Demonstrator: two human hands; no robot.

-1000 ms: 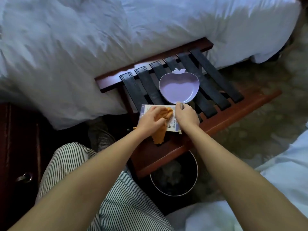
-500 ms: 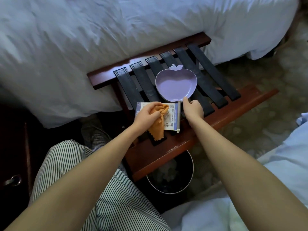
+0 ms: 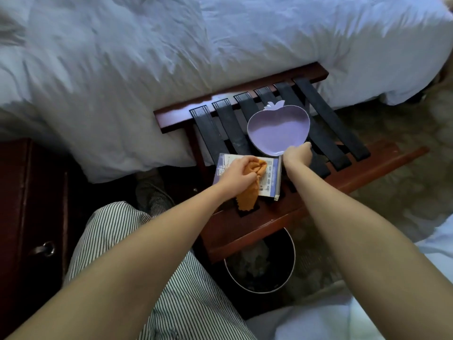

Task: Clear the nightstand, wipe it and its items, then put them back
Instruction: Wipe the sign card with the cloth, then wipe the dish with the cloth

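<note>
Presently the bed [image 3: 171,69] is filling the upper view, its white duvet spilling against the far rail of the luggage rack [image 3: 245,231], which is serving as the holding spot for cleared items. A dark wooden cabinet [image 3: 22,204], likely the nightstand, is showing only at the left edge; its top is lying out of view, so I cannot tell whether it is wiped. A round bin [image 3: 293,256] is sitting under the rack's near rail. On the black straps a purple apple-shaped dish [image 3: 277,128] is lying empty, and just beside it, toward the person, a flat printed box [image 3: 270,175]. The left hand [image 3: 236,174] is gripping an orange cloth [image 3: 247,197] and pressing it onto the box's face. The right hand [image 3: 297,154] is resting between the box's right edge and the dish's near rim; its fingers are hidden, so grip unclear. Judging so: clearing looks done, item-wiping is underway, returning everything is remaining.
</note>
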